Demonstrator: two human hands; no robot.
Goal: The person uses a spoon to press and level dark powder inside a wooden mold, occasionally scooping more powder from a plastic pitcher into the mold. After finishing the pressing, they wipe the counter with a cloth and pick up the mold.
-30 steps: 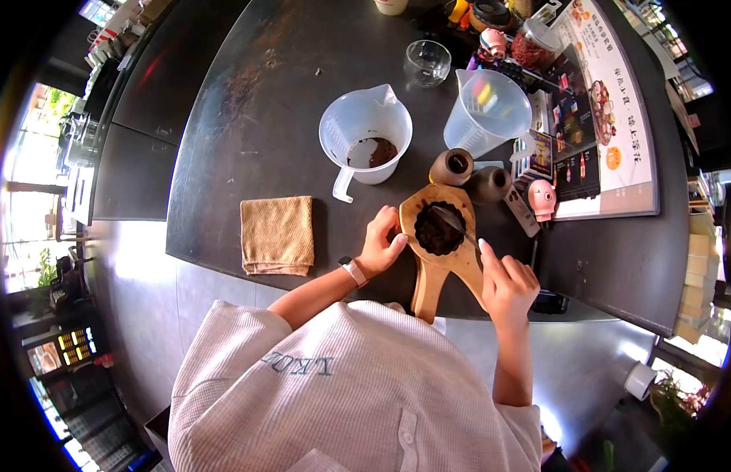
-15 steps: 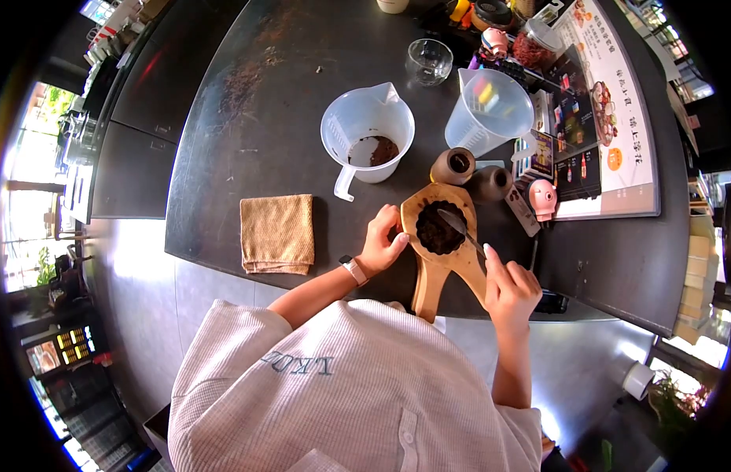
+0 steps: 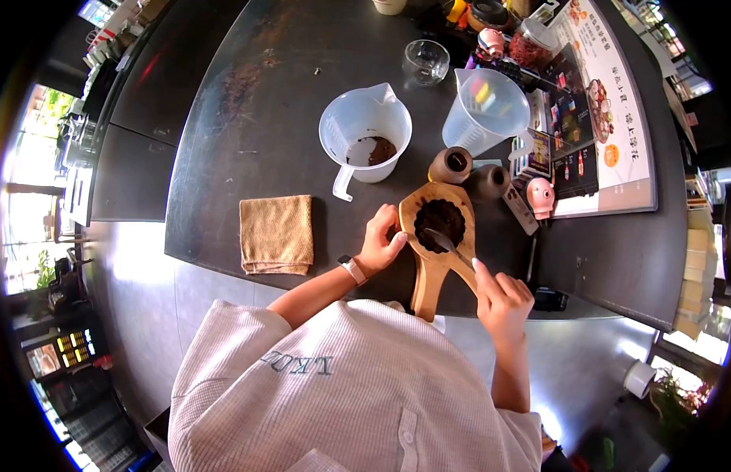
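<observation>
A wooden mould (image 3: 433,291) with a scalloped round hollow lies at the table's front edge. Dark brown material (image 3: 442,218) fills part of that hollow. My left hand (image 3: 382,238) grips the mould's left rim, thumb and fingers bent against it. Between the fingers of my right hand (image 3: 501,300) is the handle of a metal spoon (image 3: 446,242), its tip down in the dark material. Two small brown jars, one upright (image 3: 457,162) and one beside it (image 3: 491,182), stand just behind the mould.
A jug (image 3: 365,130) with dark powder inside stands behind my left hand, a folded tan cloth (image 3: 276,234) to its left. Further back are another jug (image 3: 485,110), a glass bowl (image 3: 426,63), a pink pig figure (image 3: 541,197) and a menu board (image 3: 629,149).
My right hand has moved slightly down and left, and the spoon tip has shifted from the upper part of the hollow toward its lower middle. My left hand stays on the mould.
</observation>
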